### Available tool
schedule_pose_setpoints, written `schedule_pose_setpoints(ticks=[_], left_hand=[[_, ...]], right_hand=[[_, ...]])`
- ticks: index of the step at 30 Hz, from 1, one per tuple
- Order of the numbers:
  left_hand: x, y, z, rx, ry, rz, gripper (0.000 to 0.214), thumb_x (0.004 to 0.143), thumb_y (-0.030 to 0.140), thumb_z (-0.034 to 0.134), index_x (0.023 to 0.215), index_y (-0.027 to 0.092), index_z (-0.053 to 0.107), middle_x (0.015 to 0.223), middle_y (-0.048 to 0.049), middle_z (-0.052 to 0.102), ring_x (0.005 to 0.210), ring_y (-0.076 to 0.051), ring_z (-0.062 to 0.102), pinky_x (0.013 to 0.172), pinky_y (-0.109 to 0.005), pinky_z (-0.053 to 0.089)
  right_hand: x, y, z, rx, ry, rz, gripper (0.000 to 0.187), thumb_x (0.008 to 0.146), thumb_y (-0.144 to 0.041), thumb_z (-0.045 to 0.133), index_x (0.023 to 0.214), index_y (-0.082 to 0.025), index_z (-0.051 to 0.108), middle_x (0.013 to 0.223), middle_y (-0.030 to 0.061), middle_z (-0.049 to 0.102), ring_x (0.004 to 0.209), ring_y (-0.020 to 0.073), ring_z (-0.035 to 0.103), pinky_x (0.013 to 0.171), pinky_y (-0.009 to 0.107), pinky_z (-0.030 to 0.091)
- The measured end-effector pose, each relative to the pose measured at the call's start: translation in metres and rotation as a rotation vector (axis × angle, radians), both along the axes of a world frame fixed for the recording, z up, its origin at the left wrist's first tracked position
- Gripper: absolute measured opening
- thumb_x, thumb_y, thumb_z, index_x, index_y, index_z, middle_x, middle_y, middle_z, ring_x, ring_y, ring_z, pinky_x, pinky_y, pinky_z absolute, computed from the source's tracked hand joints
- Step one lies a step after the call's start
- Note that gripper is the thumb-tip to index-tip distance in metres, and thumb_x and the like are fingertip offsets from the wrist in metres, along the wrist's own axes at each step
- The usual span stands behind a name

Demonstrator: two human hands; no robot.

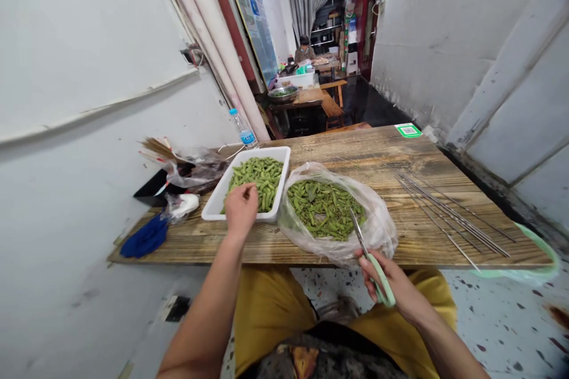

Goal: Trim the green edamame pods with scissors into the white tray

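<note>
Your table (364, 154) is rough, matt, grained wood, carrying a smooth white plastic tray (213, 204) at eleven o'clock, a crinkly clear plastic bag (382, 219) at twelve, shiny metal skewers (444, 213) at two, soft blue cloth (144, 238) at nine, and the scissors (368, 254) in your right hand (395, 287) pair bare metal blades with smooth mint plastic handles.

Scissors (365, 249): pale green handles, thin steel blades close together, gripped in the right hand (391, 287) at the counter's (400, 160) near edge, tips angled up-left over the bag's beans. Clear plastic bag (383, 231): mouth wide open, sides sagging, packed w/ cut green bean pieces (324, 210), sits mid-counter w/ its front at the near edge. Just left, touching it, is a white rectangular tray (214, 206). More bean pieces (262, 177) are heaped toward its far end; near-left corner bare. Left hand (240, 210) hangs over the tray's near end, fingers curled down. Can't tell if they hold a piece.
</note>
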State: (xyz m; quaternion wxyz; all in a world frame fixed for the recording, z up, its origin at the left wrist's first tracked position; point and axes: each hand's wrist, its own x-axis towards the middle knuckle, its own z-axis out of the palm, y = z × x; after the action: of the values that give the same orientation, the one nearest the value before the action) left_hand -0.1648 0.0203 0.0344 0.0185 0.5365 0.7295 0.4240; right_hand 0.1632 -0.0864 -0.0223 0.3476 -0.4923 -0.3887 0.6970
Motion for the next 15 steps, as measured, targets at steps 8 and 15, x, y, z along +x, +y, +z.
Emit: schedule_pose_setpoints(ticks=[8, 15], left_hand=[[0.056, 0.006, 0.003, -0.201, 0.417, -0.339, 0.025, 0.087, 0.028, 0.048, 0.093, 0.021, 0.072, 0.106, -0.0074, 0.069, 0.103, -0.023, 0.059, 0.094, -0.038, 0.038], [0.140, 0.012, -0.045, -0.662, 0.496, -0.578, 0.015, 0.075, 0.025, 0.064, 0.081, 0.014, 0.073, 0.091, -0.0154, 0.071, 0.094, -0.030, 0.063, 0.088, -0.041, 0.038]], right_hand=[[-0.010, 0.000, -0.004, 0.027, 0.008, -0.003, 0.060, 0.067, -0.063, 0.066, 0.102, -0.018, 0.049, 0.053, -0.0103, 0.045, 0.038, 0.0053, 0.041, 0.035, 0.018, 0.036], [-0.007, -0.005, -0.007, 0.001, -0.030, 0.000, 0.059, 0.066, -0.059, 0.068, 0.103, -0.018, 0.048, 0.049, -0.0118, 0.042, 0.036, 0.0059, 0.039, 0.034, 0.018, 0.035]])
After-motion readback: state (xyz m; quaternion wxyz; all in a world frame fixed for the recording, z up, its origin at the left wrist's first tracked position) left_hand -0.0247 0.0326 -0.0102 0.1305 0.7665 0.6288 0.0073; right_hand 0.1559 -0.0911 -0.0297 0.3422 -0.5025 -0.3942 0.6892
